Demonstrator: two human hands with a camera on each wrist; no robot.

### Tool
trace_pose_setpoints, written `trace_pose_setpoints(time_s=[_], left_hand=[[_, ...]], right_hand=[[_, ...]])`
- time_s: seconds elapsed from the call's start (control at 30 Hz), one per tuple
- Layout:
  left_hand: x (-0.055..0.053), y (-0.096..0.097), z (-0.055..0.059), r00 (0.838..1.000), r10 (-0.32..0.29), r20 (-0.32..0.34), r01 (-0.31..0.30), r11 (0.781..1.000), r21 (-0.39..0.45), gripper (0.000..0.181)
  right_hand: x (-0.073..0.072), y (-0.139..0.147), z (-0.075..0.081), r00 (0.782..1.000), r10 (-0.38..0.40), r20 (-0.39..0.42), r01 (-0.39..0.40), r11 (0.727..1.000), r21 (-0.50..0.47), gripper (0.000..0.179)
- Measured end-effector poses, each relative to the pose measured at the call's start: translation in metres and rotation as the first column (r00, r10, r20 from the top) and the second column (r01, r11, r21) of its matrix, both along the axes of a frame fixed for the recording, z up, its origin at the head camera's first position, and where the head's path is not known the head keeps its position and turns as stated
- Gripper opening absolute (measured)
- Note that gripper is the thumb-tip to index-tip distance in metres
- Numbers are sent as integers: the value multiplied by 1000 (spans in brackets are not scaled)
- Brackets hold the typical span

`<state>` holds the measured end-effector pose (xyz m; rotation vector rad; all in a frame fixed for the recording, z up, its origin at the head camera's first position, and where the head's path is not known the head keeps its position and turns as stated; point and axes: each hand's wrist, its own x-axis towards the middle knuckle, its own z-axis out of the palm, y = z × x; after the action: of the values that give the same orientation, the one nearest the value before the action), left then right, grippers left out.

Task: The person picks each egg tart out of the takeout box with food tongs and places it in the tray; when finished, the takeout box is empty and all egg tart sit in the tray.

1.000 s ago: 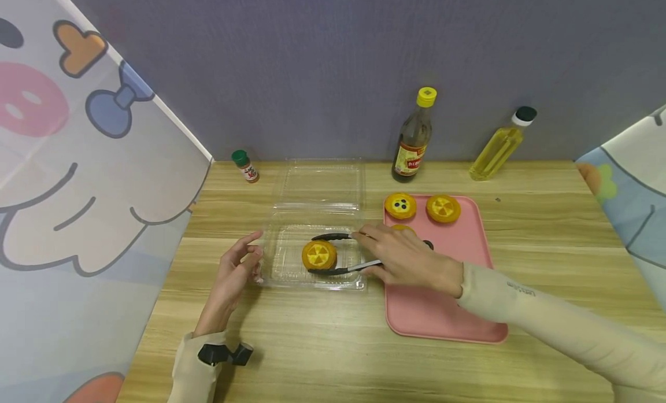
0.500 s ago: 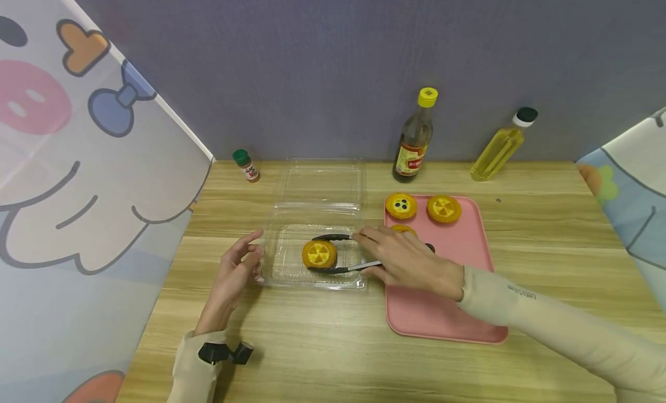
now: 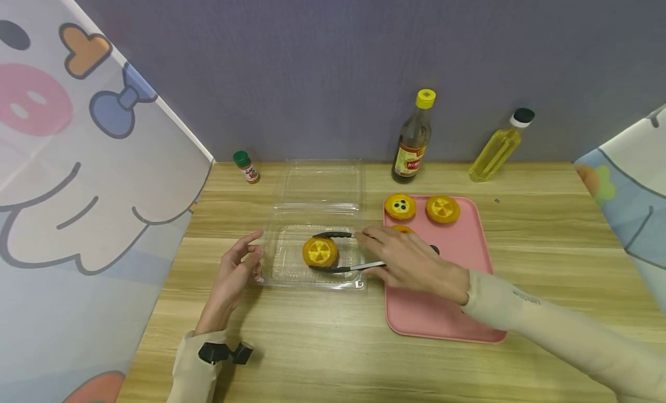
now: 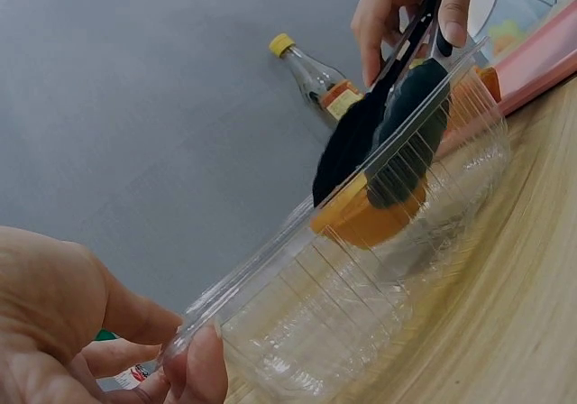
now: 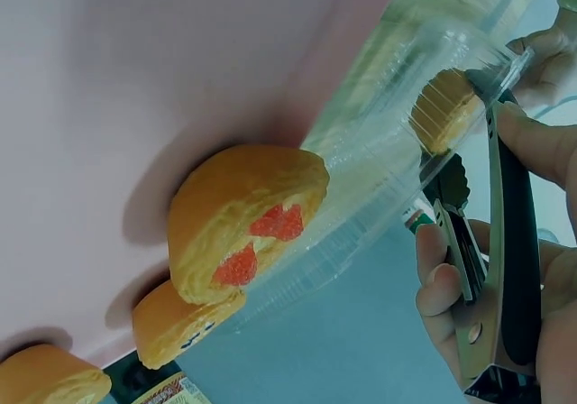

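My left hand (image 3: 231,276) pinches the near left edge of a clear plastic clamshell box (image 3: 312,285), finger and thumb on its rim in the left wrist view. The box lies with its lid folded back. My right hand (image 3: 411,259) grips a pair of tongs (image 3: 333,269) with black tips and metal arms. Between those tips sits a round golden tart (image 3: 319,252) with yellow wedge-shaped topping, inside the box's base. In the left wrist view the dark tips flank the tart (image 4: 365,219) at rim height, its lower part below the rim.
On the right, a pink tray (image 3: 437,322) bears more tarts: one with blueberries (image 3: 400,206), one with wedges (image 3: 443,209), and one with red pieces (image 5: 248,224), partly hidden by my right hand. Behind stand a dark sauce bottle (image 3: 411,151), an oil bottle (image 3: 494,154) and a green-capped jar (image 3: 247,167).
The tongs and the tart between them have shifted very slightly toward the back of the box, and my right hand a little to the right. My left hand has stayed at the rim.
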<state>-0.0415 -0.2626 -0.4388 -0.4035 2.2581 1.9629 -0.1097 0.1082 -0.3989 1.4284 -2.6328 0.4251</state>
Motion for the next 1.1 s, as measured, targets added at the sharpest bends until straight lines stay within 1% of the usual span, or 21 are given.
trace_pose_setpoints(time_s=[0.23,0.37,0.6,0.73,0.97,1.1], left_hand=[[0,-1,-1,1000,-10,-6,10,1000,-5,48],[0,-2,-2,1000,-8,-8,8,1000,-10,49],[0,-1,0,1000,-14,-8,13,1000,-10,48],[1,0,1,1000,-15,-17,14,1000,-13,48],[1,-2,0,1000,-17,-17,17,1000,-12,49],[0,-2,0,1000,-15,-16,15,1000,-14,49]], right_hand=[[4,6,5,999,-35,-11,35,999,-22,76],[6,11,8,998,-58,-16,57,998,-19,77],[10,23,14,995,-97,-6,97,995,-26,74],[13,30,16,992,-127,4,127,991,-32,75],[20,45,19,983,-183,9,183,983,-7,76],[23,54,20,979,-202,2,202,979,-37,76]])
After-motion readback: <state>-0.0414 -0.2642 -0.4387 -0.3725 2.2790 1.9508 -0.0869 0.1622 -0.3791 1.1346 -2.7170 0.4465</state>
